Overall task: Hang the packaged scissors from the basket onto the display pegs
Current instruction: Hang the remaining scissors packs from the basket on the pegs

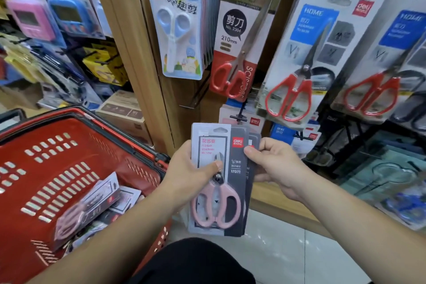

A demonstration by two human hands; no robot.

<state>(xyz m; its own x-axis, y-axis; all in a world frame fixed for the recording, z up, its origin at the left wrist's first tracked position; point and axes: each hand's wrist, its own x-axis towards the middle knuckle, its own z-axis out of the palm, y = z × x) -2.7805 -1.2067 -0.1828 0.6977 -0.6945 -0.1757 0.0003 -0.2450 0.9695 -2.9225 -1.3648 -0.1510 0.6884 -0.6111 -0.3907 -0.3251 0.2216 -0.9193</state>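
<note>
1. A pack of pink scissors (215, 182) is upright in both hands, in front of the rack and below its upper row. It is on no peg, and the hang hole at its top edge is free. At least one more dark pack sits behind it, offset to the right.
2. The left hand (191, 168) grips the pack's left edge. Its thumb is pressed on the front near the blades and its fingers are curled behind the card.
3. The right hand (274, 166) pinches the right edge of the stack, with the thumb on the front and the fingers behind. It seems to have hold of the rear pack, perhaps to part the two.
4. The red basket (69, 157) to the left holds several more packs (92, 203). They lie flat in a heap toward its near right corner, and at least one holds pink scissors.
5. The upper pegs carry full rows of blue scissors (177, 30) and red scissors (239, 37). A lower peg (239, 119) just above the held pack carries cards too. I cannot tell which peg is meant for the pink ones.
6. No pink pack shows on the rack, so hanging this sort looks barely begun. The packs in hand are yet to go on a peg, and the basket's heap is yet to be emptied.
</note>
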